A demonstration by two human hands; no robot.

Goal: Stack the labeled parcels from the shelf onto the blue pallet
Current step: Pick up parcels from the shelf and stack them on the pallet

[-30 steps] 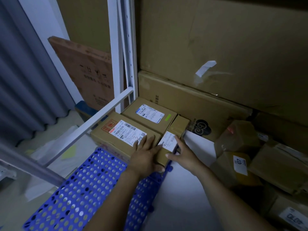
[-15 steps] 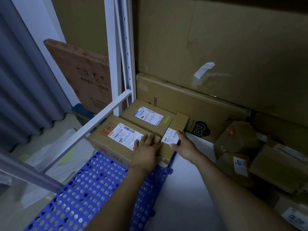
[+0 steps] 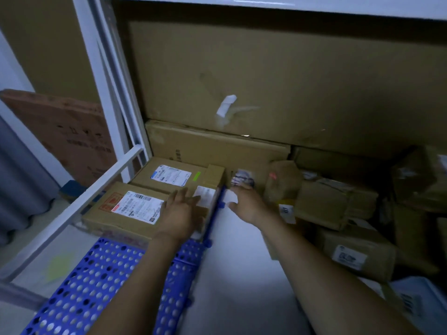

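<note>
On the far end of the blue perforated pallet (image 3: 101, 281) lie three labeled cardboard parcels: a wide one (image 3: 125, 211) nearest, another (image 3: 169, 176) behind it, and a narrow one (image 3: 212, 184) along the pallet's right edge. My left hand (image 3: 180, 213) rests flat, fingers spread, on the near end of the narrow parcel and the wide one. To the right of the pallet edge, over the white floor, my right hand (image 3: 249, 204) hovers with fingers apart and nothing in it. More parcels (image 3: 333, 201) are piled on the right.
A white shelf upright (image 3: 106, 76) and a slanted white rail (image 3: 79, 201) border the pallet on the left. Large flat cartons (image 3: 266, 76) stand against the back. A brown board (image 3: 70, 131) leans at left. A small taped parcel (image 3: 283, 180) sits beyond my right hand.
My right hand has let go of the narrow parcel and moved right, off the pallet. My left hand has loosened and spread. The view has tilted upward.
</note>
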